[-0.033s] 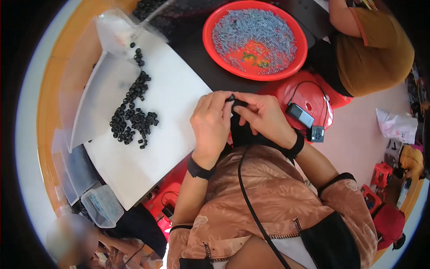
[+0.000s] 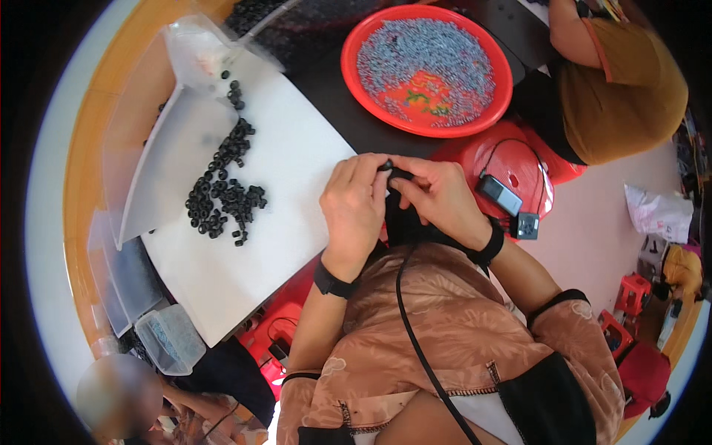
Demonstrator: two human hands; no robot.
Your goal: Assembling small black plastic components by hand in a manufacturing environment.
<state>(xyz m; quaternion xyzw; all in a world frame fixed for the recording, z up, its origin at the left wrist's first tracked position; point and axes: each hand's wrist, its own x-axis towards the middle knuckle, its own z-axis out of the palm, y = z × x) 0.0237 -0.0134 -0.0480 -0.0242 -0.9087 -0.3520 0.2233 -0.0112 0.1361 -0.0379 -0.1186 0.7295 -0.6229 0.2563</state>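
Held close together at the right edge of the white board (image 2: 293, 163), my two hands meet over a small black part (image 2: 386, 165). My left hand (image 2: 352, 211) pinches this part at its fingertips. A second black piece (image 2: 401, 173), short and dark, sits between the thumb and forefinger of my right hand (image 2: 443, 194). The two pieces touch or nearly touch; fingers hide exactly how they meet. Left of my hands, a loose heap of small black ring-like parts (image 2: 241, 199) lies on the board, trailing toward the far end.
Beyond my hands stands a red basin (image 2: 354, 87) of small grey pieces. A red stool (image 2: 512, 152) holds a black device (image 2: 500, 194). Clear plastic bins (image 2: 159, 148) line the left, with a small clear box (image 2: 170, 340) nearer. A person in brown (image 2: 623, 96) sits far right.
The whole scene sits slightly lower and to the right in the picture. Both hands keep the same grip and pose.
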